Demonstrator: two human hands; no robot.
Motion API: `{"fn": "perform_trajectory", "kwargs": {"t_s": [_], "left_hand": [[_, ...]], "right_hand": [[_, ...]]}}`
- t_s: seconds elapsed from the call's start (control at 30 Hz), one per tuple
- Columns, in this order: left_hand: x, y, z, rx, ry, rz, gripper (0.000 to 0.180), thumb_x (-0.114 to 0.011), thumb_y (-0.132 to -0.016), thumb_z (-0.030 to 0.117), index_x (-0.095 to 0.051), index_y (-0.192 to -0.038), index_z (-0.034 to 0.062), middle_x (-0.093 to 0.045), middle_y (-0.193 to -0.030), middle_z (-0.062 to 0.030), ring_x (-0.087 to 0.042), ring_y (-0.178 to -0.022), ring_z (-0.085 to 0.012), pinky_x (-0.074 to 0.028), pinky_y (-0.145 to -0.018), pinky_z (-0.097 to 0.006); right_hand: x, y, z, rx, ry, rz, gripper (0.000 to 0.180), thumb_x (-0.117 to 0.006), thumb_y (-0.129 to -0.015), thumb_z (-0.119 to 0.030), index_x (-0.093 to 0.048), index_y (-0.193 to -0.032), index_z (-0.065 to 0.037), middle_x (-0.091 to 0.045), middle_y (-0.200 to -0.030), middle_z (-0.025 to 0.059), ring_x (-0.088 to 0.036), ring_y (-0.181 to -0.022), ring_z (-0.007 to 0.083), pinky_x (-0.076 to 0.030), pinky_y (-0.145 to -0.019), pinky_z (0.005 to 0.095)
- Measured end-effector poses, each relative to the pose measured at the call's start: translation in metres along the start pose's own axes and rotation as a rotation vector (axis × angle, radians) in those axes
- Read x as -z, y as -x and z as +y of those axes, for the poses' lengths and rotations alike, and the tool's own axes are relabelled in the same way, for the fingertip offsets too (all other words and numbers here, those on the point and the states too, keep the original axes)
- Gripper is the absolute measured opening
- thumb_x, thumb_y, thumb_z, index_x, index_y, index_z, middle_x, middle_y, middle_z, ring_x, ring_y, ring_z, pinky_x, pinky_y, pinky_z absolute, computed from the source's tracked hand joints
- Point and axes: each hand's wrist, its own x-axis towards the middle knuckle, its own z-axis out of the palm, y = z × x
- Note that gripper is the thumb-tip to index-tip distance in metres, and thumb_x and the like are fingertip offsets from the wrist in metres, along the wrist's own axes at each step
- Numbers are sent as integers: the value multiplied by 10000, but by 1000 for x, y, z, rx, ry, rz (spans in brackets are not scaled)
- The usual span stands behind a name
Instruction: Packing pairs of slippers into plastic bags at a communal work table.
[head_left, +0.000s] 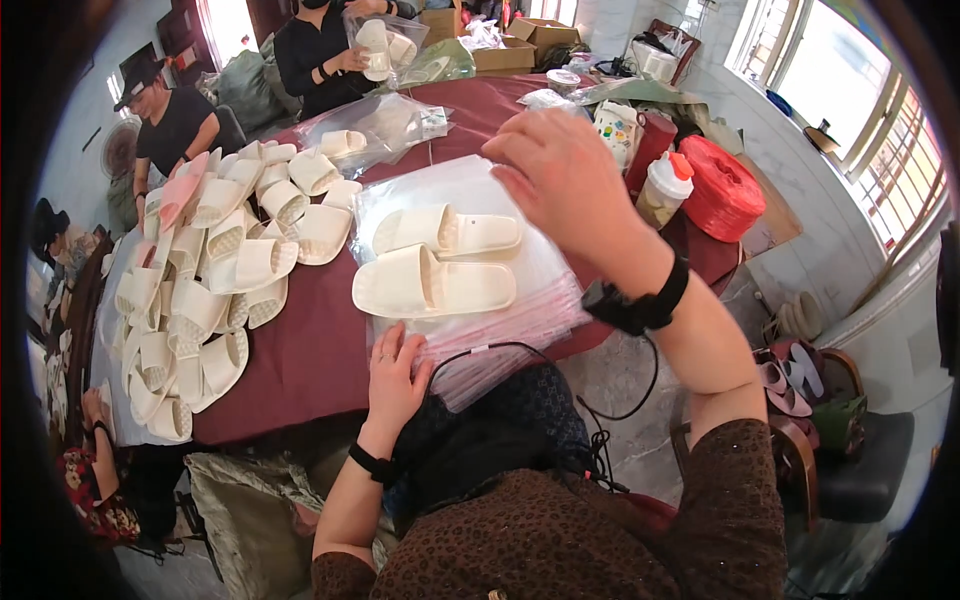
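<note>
Two cream slippers, one point(450, 231) behind the other point(432, 284), lie side by side on a stack of clear plastic bags point(385, 335). Their open toes point left. My left hand point(394, 378) rests at the near edge of the stack, fingers spread and touching the plastic. Over the stack's far right corner is my right hand point(570, 185), its fingers bent and the thumb apart from them. Nothing shows in its grasp. Many loose cream slippers point(240, 265) are heaped to the left, with a pink slipper point(183, 190) among them.
A dark red cloth point(290, 375) covers the table. At the right stand a red twine roll point(722, 188), a bottle with a red-and-white lid point(665, 188) and a patterned white container point(620, 132). Across the table, a person point(325, 60) holds bagged slippers; another person point(175, 125) is by the heap.
</note>
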Motion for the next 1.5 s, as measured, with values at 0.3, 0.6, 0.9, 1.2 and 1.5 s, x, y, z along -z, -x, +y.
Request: {"fn": "perform_trajectory", "kwargs": {"t_s": [0.3, 0.6, 0.9, 1.2, 1.5], "left_hand": [[5, 1, 3, 41, 45, -34, 410, -751, -809, 222, -620, -1178, 101, -484, -1389, -206, -433, -1290, -421, -389, -1053, -509], [17, -3, 0, 41, 119, -111, 557, -823, -742, 278, -603, -1220, 97, -455, -1394, -239, -402, -1302, -444, -381, -1076, -506], [41, -26, -24, 64, 207, -483, 589, -790, -769, 311, -606, -1303, 144, -412, -1446, -214, -368, -1334, -421, -328, -1118, -485], [43, -20, -21, 71, 219, -456, 631, -807, -751, 338, -602, -1311, 131, -418, -1442, -217, -368, -1333, -426, -333, -1115, -485], [39, -14, -23, 87, 240, -393, 626, -817, -735, 302, -604, -1292, 111, -426, -1446, -247, -381, -1339, -426, -332, -1118, -484]], "right_hand": [[-52, 55, 34, -85, -125, -563, 235, -730, -786, -253, -724, -972, -110, -681, -954, 80, -647, -951, 286, -494, -843, 419], [-95, 130, -70, 172, -333, -863, 230, -717, -816, -235, -675, -981, -81, -645, -904, 113, -653, -858, 312, -527, -757, 425], [-111, 202, -154, 214, -429, -1233, 343, -552, -964, -334, -700, -865, -40, -690, -851, 178, -684, -791, 365, -550, -717, 471], [-148, 255, -116, -25, -303, -1178, 453, -522, -974, -387, -738, -889, 3, -693, -956, 229, -639, -951, 435, -465, -920, 509], [-43, 131, -106, -1, -643, -1201, 308, -676, -878, -295, -701, -982, -6, -704, -873, 198, -679, -809, 378, -550, -736, 439]]}}
